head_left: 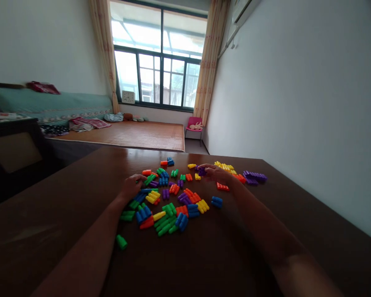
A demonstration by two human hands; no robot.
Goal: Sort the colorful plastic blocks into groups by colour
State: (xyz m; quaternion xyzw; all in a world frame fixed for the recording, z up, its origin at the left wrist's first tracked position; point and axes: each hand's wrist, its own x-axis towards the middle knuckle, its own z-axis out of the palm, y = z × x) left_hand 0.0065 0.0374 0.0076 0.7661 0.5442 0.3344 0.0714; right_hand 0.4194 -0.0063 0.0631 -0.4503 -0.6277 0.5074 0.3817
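Dark brown, glossy table (49, 218) underneath; the left hand (132, 186), fingers curled, meets a green ribbed plastic block (149, 180), though whether it grips I cannot tell. The right hand (215, 172) pinches a purple ribbed plastic block (201, 170), seemingly picking it out; joining the purple ribbed plastic row (255, 177) farther right would need a steady hold.
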